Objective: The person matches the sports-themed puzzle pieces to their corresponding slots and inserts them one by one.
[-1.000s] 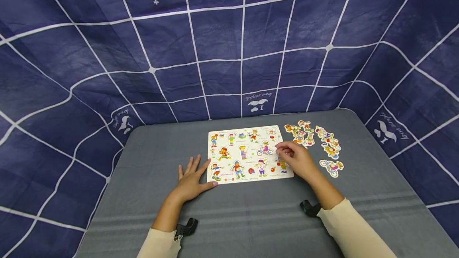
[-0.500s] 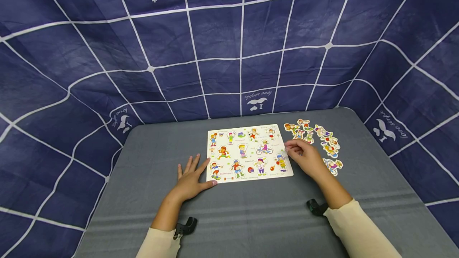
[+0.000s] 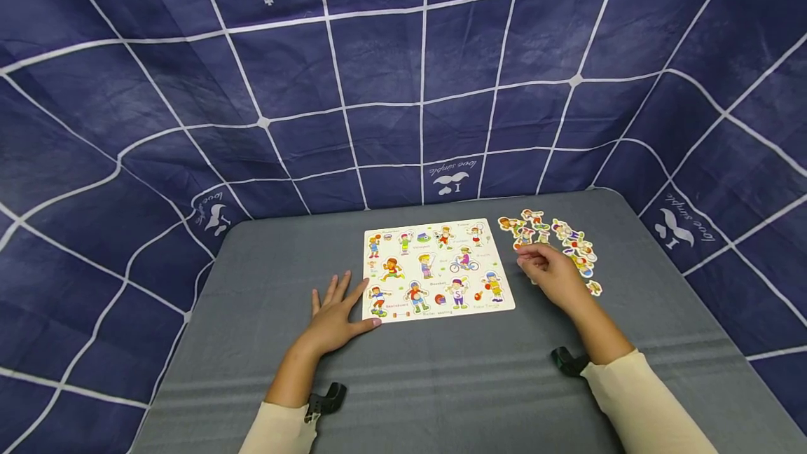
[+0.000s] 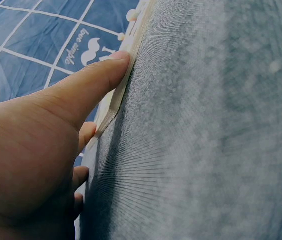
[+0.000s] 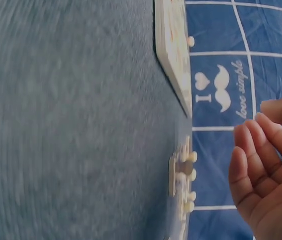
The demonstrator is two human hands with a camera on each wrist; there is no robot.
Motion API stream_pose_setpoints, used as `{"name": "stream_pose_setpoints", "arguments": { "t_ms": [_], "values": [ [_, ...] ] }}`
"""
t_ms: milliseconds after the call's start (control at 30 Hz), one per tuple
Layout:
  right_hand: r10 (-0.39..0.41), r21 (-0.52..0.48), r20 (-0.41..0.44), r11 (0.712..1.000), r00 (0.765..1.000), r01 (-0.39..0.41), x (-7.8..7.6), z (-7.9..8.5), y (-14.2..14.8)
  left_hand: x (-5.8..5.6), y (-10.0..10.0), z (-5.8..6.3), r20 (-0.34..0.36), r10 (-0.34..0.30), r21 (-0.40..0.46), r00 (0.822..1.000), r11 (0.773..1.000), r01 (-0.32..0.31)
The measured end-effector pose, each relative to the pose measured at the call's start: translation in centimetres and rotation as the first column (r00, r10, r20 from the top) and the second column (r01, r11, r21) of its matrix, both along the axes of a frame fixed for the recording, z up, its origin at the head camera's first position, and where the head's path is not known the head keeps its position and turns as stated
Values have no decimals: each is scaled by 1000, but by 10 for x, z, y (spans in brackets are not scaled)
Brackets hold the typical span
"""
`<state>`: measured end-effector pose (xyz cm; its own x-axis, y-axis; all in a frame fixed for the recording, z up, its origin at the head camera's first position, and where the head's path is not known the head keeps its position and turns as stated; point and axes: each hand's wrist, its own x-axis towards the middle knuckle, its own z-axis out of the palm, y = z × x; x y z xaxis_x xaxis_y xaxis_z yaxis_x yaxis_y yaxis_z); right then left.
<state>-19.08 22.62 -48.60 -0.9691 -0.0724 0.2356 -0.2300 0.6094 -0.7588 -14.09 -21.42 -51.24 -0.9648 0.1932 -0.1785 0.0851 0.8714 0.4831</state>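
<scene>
My left hand (image 3: 333,321) lies with spread fingers at the near left corner of a white puzzle board (image 3: 435,324) printed with sports figures. In the left wrist view its thumb (image 4: 98,75) rests on the board's edge (image 4: 123,90). My right hand (image 3: 557,279) is raised to the right of the board, beside a loose group of puzzle pieces (image 3: 536,221). Its fingers are bent loosely, and the right wrist view shows nothing between the fingertips (image 5: 240,132). A partly covered piece (image 3: 594,288) shows behind that hand.
Several knobbed pieces (image 5: 183,170) lie to the right of the board, a few overlapping. Grey cloth (image 3: 441,384) covers the table. A blue curtain with white lines (image 3: 378,76) stands behind it and at both sides.
My right hand has moved right, from over the board's right edge to beside the loose pieces, and now covers most of the bicycle piece. My left hand stays in place.
</scene>
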Motion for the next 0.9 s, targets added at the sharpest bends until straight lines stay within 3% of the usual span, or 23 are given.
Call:
{"name": "stream_pose_setpoints", "arguments": {
  "t_ms": [133,467,900],
  "values": [
    [-10,55,-2,998,1000,10,-3,-2,7,0,0,-2,0,0,-5,1000,1000,0],
    [-16,136,93,991,996,3,-8,0,18,-1,-1,-2,4,-1,-9,1000,1000,1],
    [-7,194,181,981,983,-29,-17,-6,22,0,-1,-2,0,-3,-9,1000,1000,3]
  ]
}}
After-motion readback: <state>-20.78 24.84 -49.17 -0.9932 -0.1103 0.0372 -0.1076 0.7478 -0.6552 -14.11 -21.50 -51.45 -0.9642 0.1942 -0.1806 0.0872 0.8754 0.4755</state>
